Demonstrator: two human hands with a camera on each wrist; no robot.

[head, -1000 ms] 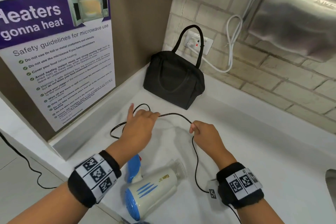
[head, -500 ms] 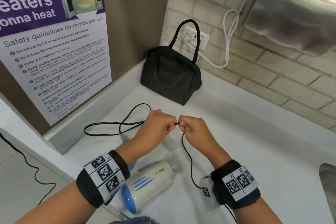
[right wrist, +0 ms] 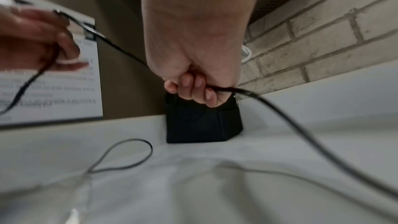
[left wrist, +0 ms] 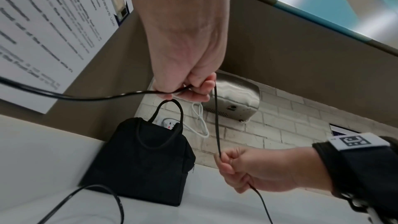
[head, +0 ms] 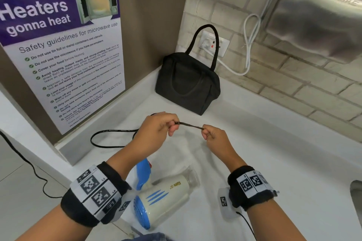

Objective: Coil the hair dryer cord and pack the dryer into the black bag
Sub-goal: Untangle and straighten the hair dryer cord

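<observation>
Hidden and unclear parts around the cord

The left hand [head: 154, 133] covers the hair dryer's [head: 164, 197] handle base, so where the cord [head: 191, 125] joins cannot be seen; the plug is out of sight; the right wrist view blurs the countertop [right wrist: 301, 142] loops; the poster's [head: 64, 49] small print is unreadable.

Brick wall [head: 293, 88], white counter [head: 274, 162], microwave poster [head: 64, 55]

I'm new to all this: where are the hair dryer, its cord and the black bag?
hair dryer [head: 166, 197]: head view, on its cream body.
cord [head: 190, 125]: head view, on the stretch between both hands.
black bag [head: 186, 82]: head view, on its front panel.
</observation>
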